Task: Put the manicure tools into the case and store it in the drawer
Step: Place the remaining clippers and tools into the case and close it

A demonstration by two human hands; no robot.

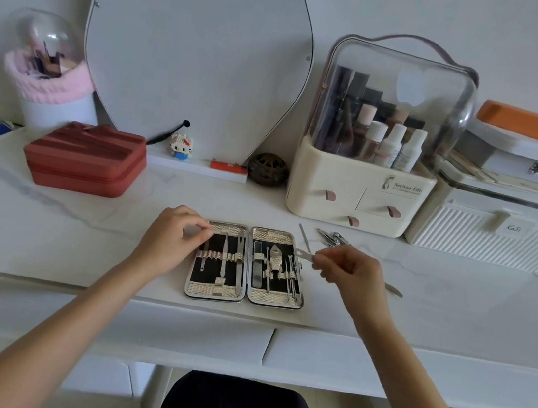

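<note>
The case point(248, 265) lies open on the desk point(83, 233), partly filled, the left hand point(176, 235) pinching its top-left corner, the right hand point(347, 266) pinching a small flat tool point(303, 255) at its edge, while loose tools point(332, 237) wait behind, drawer storage undone.

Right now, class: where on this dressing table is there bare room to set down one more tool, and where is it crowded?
Bare tabletop lies left of the open case, in front of the red box, and at the far right below the ribbed white box. It is crowded right of the case: loose tools and the right hand holding one.
</note>
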